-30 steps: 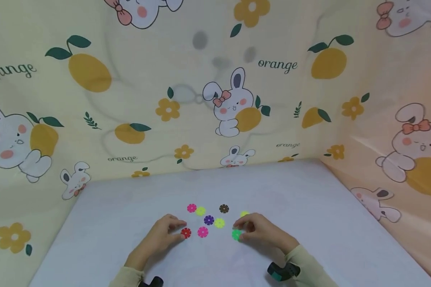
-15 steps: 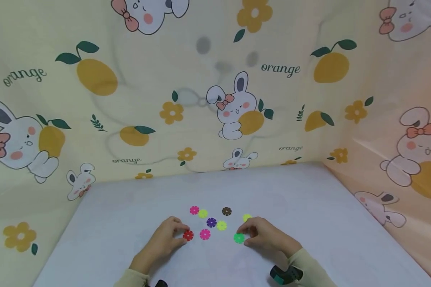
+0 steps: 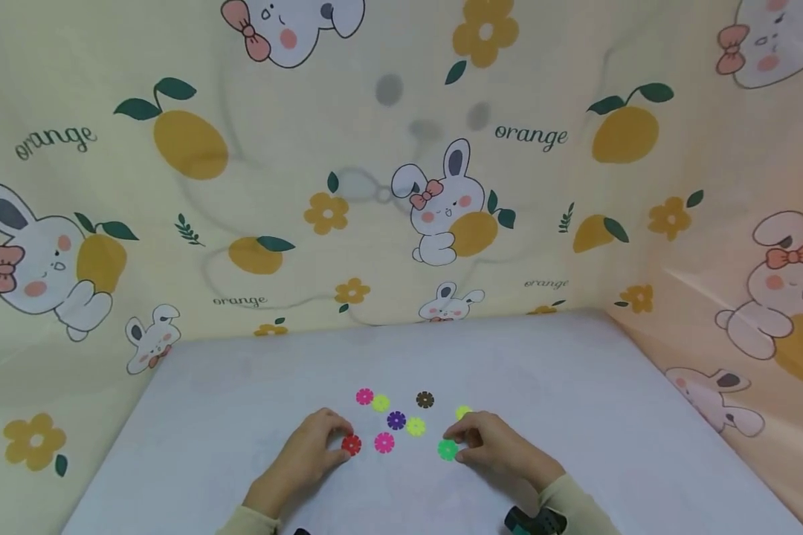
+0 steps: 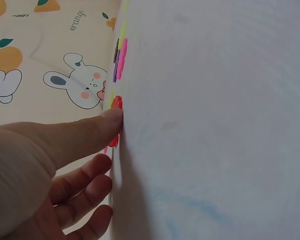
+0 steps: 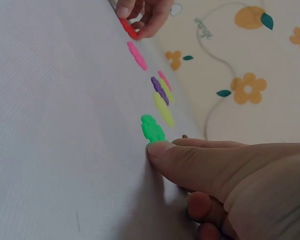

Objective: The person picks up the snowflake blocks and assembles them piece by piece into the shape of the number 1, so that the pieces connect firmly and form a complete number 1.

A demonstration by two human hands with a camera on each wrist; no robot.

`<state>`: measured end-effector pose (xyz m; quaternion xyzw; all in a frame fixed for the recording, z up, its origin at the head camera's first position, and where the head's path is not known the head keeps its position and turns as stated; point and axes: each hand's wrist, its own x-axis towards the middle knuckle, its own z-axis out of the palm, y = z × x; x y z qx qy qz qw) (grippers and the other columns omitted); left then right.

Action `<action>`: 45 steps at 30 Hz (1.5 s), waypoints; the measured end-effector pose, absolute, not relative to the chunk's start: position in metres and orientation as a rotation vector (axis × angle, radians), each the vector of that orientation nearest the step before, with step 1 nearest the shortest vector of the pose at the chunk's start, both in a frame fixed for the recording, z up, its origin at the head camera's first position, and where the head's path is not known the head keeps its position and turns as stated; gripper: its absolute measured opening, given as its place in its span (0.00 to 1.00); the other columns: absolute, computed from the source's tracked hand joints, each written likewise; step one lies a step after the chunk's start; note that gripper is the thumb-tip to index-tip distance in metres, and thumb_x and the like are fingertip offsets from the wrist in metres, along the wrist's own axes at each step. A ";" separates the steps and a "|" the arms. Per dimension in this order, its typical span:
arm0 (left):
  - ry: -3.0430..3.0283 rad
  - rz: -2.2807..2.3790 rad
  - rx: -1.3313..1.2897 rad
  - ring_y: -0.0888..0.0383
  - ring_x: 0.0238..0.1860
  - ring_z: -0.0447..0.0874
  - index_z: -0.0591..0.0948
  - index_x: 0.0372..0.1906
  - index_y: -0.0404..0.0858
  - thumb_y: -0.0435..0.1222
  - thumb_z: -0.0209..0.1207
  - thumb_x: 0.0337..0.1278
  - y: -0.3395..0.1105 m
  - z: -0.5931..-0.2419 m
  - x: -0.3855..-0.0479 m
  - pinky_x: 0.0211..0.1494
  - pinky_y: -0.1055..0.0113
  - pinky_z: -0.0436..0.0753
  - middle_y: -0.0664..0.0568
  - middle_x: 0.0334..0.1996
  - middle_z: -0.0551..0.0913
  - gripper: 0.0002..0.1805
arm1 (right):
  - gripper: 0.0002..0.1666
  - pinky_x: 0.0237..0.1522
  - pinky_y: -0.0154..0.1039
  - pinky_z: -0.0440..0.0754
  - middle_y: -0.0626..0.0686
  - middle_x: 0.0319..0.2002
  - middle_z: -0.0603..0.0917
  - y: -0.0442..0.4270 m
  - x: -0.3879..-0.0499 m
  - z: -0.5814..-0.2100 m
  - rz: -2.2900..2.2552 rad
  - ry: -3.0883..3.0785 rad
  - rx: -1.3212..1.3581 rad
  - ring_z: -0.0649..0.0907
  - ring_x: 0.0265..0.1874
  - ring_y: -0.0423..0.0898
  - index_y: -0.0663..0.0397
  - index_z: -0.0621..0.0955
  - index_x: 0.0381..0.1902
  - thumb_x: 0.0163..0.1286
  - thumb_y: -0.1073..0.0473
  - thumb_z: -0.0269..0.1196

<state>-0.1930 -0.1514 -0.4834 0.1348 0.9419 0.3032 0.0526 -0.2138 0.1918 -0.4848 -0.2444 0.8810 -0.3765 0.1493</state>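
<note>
In the head view, my left hand [image 3: 310, 448] pinches a red interlocking disc [image 3: 351, 445] between thumb and forefinger. The left wrist view shows the thumb on that red disc's [image 4: 117, 102] edge, with the other fingers curled below. My right hand [image 3: 498, 446] pinches a green interlocking disc [image 3: 447, 449]; the right wrist view has the thumb at the near end of this green disc [image 5: 152, 129]. Both discs lie flat on the table. Between the hands lie a pink disc [image 3: 384, 443], a purple disc [image 3: 396, 420] and a yellow disc [image 3: 415, 426].
Farther back on the white table [image 3: 241, 386] are another pink disc [image 3: 364, 396], a yellow disc [image 3: 381, 403] and a brown disc [image 3: 424, 400]. One more yellow disc [image 3: 464, 411] is partly hidden behind the right hand. A rabbit-print cloth [image 3: 294, 148] rises behind the table.
The head view has shifted a little, moving the whole scene down and right in it. The right forefinger has come down closer to the green disc. Otherwise the discs keep their layout.
</note>
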 end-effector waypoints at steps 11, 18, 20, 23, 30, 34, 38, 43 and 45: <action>2.911 0.882 0.413 0.60 0.41 0.77 0.83 0.44 0.43 0.33 0.74 0.50 -0.148 -0.478 -0.191 0.50 0.57 0.83 0.56 0.38 0.82 0.15 | 0.19 0.32 0.29 0.74 0.44 0.36 0.80 0.186 -0.213 -0.478 -1.016 2.563 -0.711 0.73 0.32 0.37 0.50 0.86 0.54 0.64 0.64 0.71; 2.940 0.871 0.421 0.61 0.37 0.74 0.83 0.43 0.44 0.32 0.74 0.50 -0.147 -0.469 -0.194 0.43 0.64 0.81 0.58 0.35 0.80 0.15 | 0.16 0.36 0.30 0.77 0.44 0.37 0.80 0.183 -0.216 -0.471 -1.015 2.575 -0.731 0.75 0.35 0.38 0.49 0.85 0.50 0.65 0.66 0.68; 2.915 0.887 0.433 0.61 0.37 0.74 0.83 0.43 0.44 0.31 0.73 0.50 -0.144 -0.466 -0.196 0.42 0.65 0.80 0.57 0.35 0.79 0.15 | 0.15 0.37 0.30 0.77 0.45 0.38 0.80 0.183 -0.216 -0.469 -1.036 2.581 -0.728 0.76 0.37 0.40 0.49 0.83 0.47 0.64 0.68 0.69; 2.862 0.923 0.457 0.60 0.36 0.73 0.82 0.43 0.43 0.30 0.73 0.51 -0.142 -0.465 -0.196 0.40 0.67 0.78 0.56 0.32 0.77 0.16 | 0.14 0.37 0.31 0.77 0.44 0.38 0.81 0.182 -0.215 -0.469 -1.061 2.579 -0.701 0.77 0.36 0.40 0.47 0.79 0.44 0.65 0.68 0.68; 2.745 1.066 0.519 0.62 0.32 0.71 0.81 0.36 0.42 0.28 0.67 0.56 -0.146 -0.476 -0.192 0.35 0.72 0.73 0.57 0.27 0.74 0.08 | 0.10 0.34 0.31 0.79 0.47 0.37 0.82 0.179 -0.209 -0.476 -1.112 2.606 -0.662 0.78 0.32 0.38 0.47 0.78 0.45 0.72 0.68 0.60; 2.708 1.115 0.507 0.62 0.34 0.73 0.81 0.35 0.43 0.30 0.65 0.60 -0.145 -0.477 -0.192 0.38 0.71 0.75 0.57 0.30 0.77 0.05 | 0.08 0.34 0.31 0.79 0.49 0.40 0.83 0.174 -0.209 -0.467 -1.216 2.616 -0.678 0.78 0.30 0.38 0.50 0.78 0.47 0.73 0.65 0.59; 2.621 1.260 0.470 0.57 0.40 0.81 0.79 0.38 0.41 0.33 0.62 0.66 -0.141 -0.463 -0.195 0.44 0.68 0.83 0.54 0.37 0.84 0.03 | 0.06 0.34 0.32 0.79 0.50 0.40 0.83 0.166 -0.213 -0.452 -1.315 2.622 -0.712 0.79 0.31 0.41 0.52 0.78 0.48 0.76 0.61 0.59; 2.418 1.544 0.528 0.45 0.41 0.88 0.76 0.41 0.34 0.33 0.58 0.71 -0.141 -0.444 -0.197 0.45 0.69 0.84 0.41 0.37 0.88 0.05 | 0.09 0.29 0.32 0.78 0.54 0.33 0.81 0.160 -0.218 -0.440 -1.401 2.605 -0.710 0.77 0.25 0.41 0.53 0.78 0.52 0.77 0.63 0.57; 2.382 1.620 0.515 0.45 0.41 0.89 0.76 0.44 0.33 0.33 0.57 0.72 -0.141 -0.435 -0.197 0.47 0.70 0.85 0.40 0.37 0.89 0.06 | 0.11 0.25 0.32 0.75 0.54 0.29 0.78 0.158 -0.221 -0.435 -1.448 2.596 -0.717 0.74 0.22 0.39 0.54 0.79 0.53 0.77 0.64 0.56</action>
